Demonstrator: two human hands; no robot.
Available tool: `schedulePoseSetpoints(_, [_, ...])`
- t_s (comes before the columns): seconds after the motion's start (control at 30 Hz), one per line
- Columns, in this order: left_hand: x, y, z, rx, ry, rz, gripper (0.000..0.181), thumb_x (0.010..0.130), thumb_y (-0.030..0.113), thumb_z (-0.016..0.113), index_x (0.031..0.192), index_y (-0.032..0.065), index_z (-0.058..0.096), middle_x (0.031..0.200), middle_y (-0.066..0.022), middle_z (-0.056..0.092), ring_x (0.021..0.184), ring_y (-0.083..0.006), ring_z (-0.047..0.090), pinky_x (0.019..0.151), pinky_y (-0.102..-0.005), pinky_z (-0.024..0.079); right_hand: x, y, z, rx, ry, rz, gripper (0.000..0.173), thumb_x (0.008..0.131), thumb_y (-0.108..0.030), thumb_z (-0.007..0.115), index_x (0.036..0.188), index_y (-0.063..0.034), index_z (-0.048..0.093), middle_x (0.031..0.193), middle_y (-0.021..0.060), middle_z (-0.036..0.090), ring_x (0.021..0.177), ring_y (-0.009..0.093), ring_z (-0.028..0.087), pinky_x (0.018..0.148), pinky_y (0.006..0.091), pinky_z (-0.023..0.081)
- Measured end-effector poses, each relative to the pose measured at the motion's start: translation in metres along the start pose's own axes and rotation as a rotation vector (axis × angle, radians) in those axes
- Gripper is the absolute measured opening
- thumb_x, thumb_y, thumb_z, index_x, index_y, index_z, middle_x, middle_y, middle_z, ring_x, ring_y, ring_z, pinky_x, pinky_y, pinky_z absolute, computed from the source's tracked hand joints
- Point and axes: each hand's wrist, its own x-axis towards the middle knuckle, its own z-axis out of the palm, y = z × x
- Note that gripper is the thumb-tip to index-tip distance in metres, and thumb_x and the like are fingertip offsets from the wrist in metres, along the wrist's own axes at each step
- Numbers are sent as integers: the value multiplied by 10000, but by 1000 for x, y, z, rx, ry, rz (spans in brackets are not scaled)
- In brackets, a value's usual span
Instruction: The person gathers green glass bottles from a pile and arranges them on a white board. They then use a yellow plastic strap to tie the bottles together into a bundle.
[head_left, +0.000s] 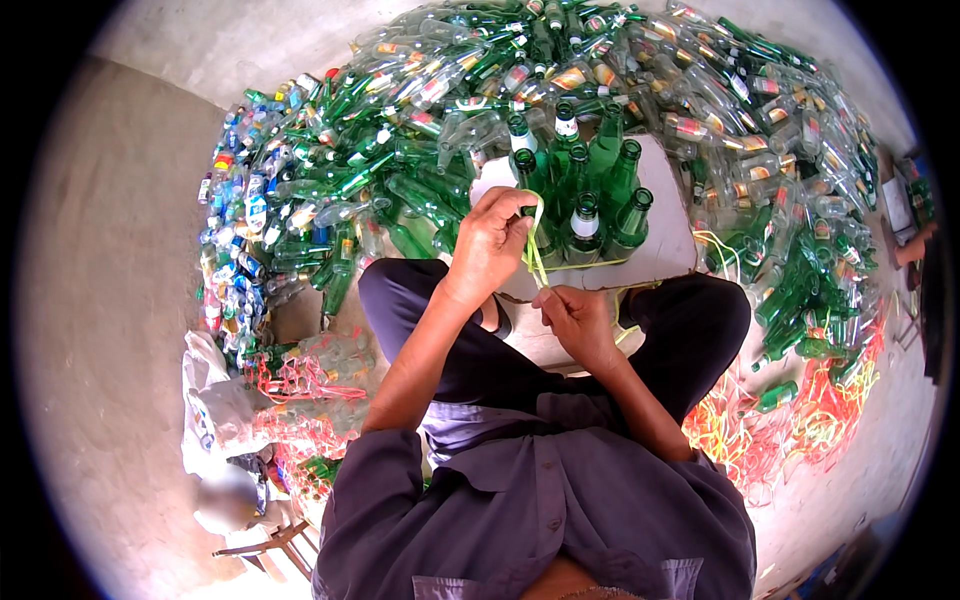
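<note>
Several green glass bottles (619, 176) stand upright in a tight cluster on a white board (667, 217) before my knees. A yellow-green plastic strap (592, 265) runs across the near side of the cluster, low on the bottles. My left hand (491, 236), left of the bottles, grips a raised loop of that strap between thumb and fingers. Lower and to the right, my right hand (581, 319) pinches the strap just off the board's near edge. The far side of the strap is hidden behind the bottles.
A heap of loose glass bottles (442, 82) curves around the board. Small bottles (244, 247) and a white sack (206, 397) lie left. Tangled red and yellow straps (810, 420) cover the floor at right. Another person's arm (915, 247) shows at far right.
</note>
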Motion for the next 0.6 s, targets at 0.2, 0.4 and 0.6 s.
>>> schedulePoseSetpoints(0.2, [1,4,-1,18,-82,-112,319,834,-29,661,1146,28,624,992,-80,596,668,-125,552,621,-271,462,-5,-3,6,63,-49,43,271,967,-152,566,785,36,636,582,43,534,558,76,439,513,277,378])
schedulePoseSetpoints(0.4, [-9,-10,4,6,30,-182,284,827,42,708,1082,-29,603,967,-123,580,641,-135,559,609,-280,468,-17,-2,12,30,-138,50,254,961,-134,552,795,36,643,602,44,556,568,82,484,525,276,405])
schedulePoseSetpoints(0.6, [-45,-9,3,-168,-62,-445,246,877,67,671,1078,-21,560,843,-72,608,656,-120,584,603,-273,481,-25,-18,20,52,-186,21,217,938,-126,600,788,26,634,619,101,560,559,132,528,527,313,429])
